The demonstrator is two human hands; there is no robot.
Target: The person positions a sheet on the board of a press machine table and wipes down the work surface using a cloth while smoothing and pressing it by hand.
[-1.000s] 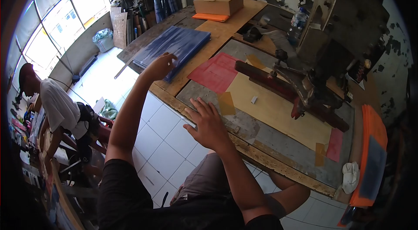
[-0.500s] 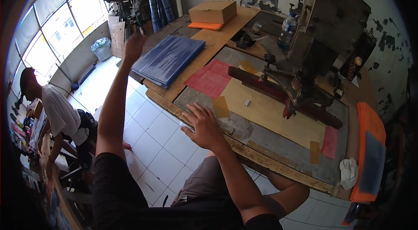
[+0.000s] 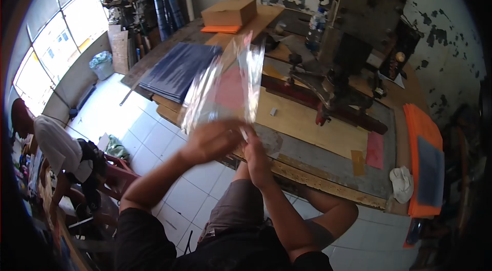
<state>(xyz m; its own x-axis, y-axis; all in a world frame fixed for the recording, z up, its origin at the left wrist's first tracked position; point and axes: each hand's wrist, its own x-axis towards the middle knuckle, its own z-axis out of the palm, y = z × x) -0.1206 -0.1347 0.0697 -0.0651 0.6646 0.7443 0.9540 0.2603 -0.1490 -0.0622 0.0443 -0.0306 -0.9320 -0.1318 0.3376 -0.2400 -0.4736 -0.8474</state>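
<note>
A glossy clear plastic sheet [image 3: 249, 86] stands up from my hands over the near left edge of the worktable, with bright reflections and motion blur. My left hand [image 3: 212, 140] is closed at its lower edge, fingers smeared. Beside it, almost touching, my right hand [image 3: 258, 161] pinches the sheet's near end. Behind the film a red sheet [image 3: 228, 89] shows through. To the left lies a stack of blue plastic sheets [image 3: 179, 68]. A yellow board [image 3: 312, 125] with a small grey block [image 3: 273, 112] on it lies under the press bar [image 3: 328, 99].
A heavy press [image 3: 359, 19] rises at the back right. A cardboard box [image 3: 228, 13] sits on an orange pile at the back. Orange folders [image 3: 425, 163] and a white cloth [image 3: 401, 185] are at the right edge. Another person [image 3: 59, 143] bends over a bench at left.
My left hand has come down from above the blue stack to meet my right hand, which has lifted off the table edge. The clear sheet is now between them. The view has shifted slightly.
</note>
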